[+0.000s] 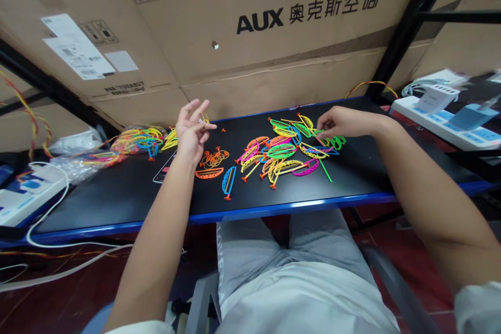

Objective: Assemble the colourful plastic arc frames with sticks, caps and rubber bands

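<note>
Fingers of our right hand (pixel 346 121) bend together at the right edge of a heap of toy bows (pixel 282 151), in the view from the head; we cannot tell whether they pinch one. Our left hand (pixel 191 130) hangs raised over the bench (pixel 129 211), its fingers spread and apparently bare, near a small nest of orange rubber bands (pixel 215 158). Closer to us, an orange bow (pixel 209 174) and a blue bow (pixel 225 181) lie apart from the heap, while a green stick (pixel 326 171) juts from its near right side. We judge the bows thin, smooth plastic: light, slightly springy, liable to crack if bent hard. Mid-curve seems the surest hold, as overlapping frames may snag; the soft, stretchy bands suit a fingertip pinch.
</note>
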A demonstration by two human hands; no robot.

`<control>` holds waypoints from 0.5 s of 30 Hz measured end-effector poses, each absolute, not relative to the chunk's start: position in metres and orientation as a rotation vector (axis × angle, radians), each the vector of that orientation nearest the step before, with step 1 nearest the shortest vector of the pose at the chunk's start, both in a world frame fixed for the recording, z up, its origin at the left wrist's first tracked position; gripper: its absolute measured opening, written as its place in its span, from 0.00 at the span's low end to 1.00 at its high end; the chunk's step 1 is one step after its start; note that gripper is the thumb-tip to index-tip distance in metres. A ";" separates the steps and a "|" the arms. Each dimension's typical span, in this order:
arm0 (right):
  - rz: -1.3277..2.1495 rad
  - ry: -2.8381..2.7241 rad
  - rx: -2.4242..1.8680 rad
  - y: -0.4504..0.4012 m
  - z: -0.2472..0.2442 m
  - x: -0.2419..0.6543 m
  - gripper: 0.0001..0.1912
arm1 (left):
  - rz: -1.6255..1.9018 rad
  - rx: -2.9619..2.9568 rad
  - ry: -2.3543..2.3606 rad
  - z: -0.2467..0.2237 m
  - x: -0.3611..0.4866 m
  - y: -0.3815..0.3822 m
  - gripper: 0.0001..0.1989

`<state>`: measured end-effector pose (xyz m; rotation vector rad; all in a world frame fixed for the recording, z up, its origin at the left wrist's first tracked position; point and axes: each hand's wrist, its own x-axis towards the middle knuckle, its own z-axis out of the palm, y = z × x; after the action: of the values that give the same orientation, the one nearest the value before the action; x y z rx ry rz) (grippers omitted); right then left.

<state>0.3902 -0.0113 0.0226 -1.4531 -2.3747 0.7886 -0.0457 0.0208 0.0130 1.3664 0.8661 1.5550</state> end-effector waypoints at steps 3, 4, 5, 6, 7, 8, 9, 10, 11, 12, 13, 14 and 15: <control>0.595 -2.206 -1.387 -0.011 0.024 0.387 0.27 | 1.537 1.490 0.817 0.011 -0.045 0.021 0.36; 0.565 -2.151 -1.356 -0.011 0.023 0.384 0.27 | 1.523 1.529 0.817 0.009 -0.044 0.021 0.39; 0.569 -2.102 -1.319 -0.011 0.022 0.379 0.28 | 1.506 1.566 0.817 0.008 -0.043 0.022 0.42; 0.602 -2.064 -1.277 -0.011 0.020 0.374 0.28 | 1.487 1.599 0.815 0.007 -0.043 0.022 0.46; 0.646 -2.037 -1.234 -0.013 0.018 0.367 0.28 | 1.465 1.627 0.810 0.005 -0.041 0.022 0.49; 0.688 -2.019 -1.192 -0.014 0.016 0.360 0.28 | 1.440 1.652 0.804 0.005 -0.040 0.022 0.51; 0.717 -2.012 -1.154 -0.017 0.014 0.352 0.27 | 1.411 1.672 0.796 0.004 -0.037 0.021 0.53; 0.730 -2.007 -1.119 -0.020 0.012 0.343 0.26 | 1.380 1.689 0.786 0.004 -0.033 0.019 0.55; 0.743 -2.005 -1.087 -0.023 0.009 0.334 0.25 | 1.344 1.706 0.774 0.004 -0.028 0.017 0.56; 0.756 -1.996 -1.056 -0.027 0.007 0.325 0.23 | 1.305 1.724 0.761 0.004 -0.021 0.013 0.56; 0.773 -1.981 -1.023 -0.031 0.005 0.317 0.22 | 1.264 1.746 0.746 0.004 -0.013 0.008 0.56; 0.807 -1.971 -0.992 -0.035 0.003 0.309 0.21 | 1.216 1.774 0.730 0.003 -0.004 0.003 0.57; 0.841 -1.954 -0.967 -0.038 0.000 0.301 0.21 | 1.173 1.807 0.704 0.002 0.007 -0.002 0.58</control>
<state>0.3014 -0.0381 -0.0001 -0.9674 -1.9542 0.8407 0.0065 -0.0025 0.0017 1.8066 0.7038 1.1731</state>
